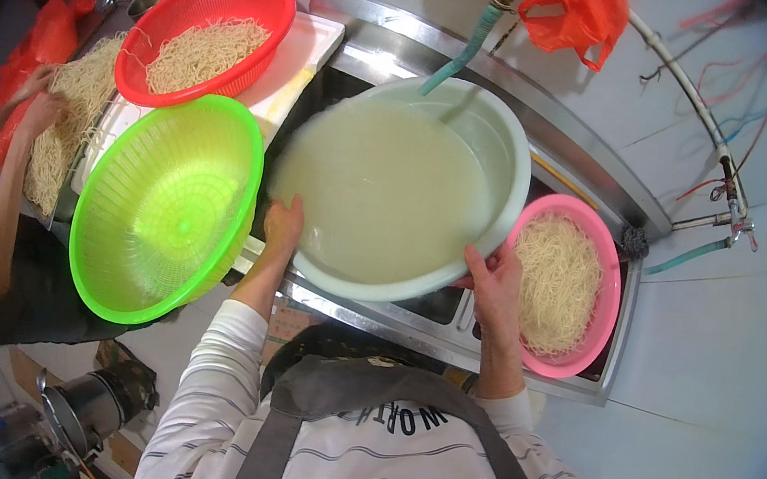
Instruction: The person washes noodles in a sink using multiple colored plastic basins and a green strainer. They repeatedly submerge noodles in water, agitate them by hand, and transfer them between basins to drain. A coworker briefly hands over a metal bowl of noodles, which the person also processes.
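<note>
A large pale green plastic basin (521, 163) tilts to the left over the sink, full of cloudy whitish water (383, 188). The water reaches the left rim and seems to spill over there. My left hand (284, 221) grips the basin at its lower left, with the fingers partly hidden. On the lower right rim, my right hand (497, 276) holds with the thumb on top and fingers beneath. Just right of that hand stands a pink plastic basin (608, 298) of thin pale noodles (555, 284). An unfilled bright green plastic colander (170, 204) is left of my left hand.
A red colander (275, 14) with noodles rests on a white foam board (315, 41). At far left, another person's hands (42, 104) touch heaped noodles (76, 119). A tap's green hose (463, 50) hangs into the pale basin. The steel sink edge (358, 323) runs before me.
</note>
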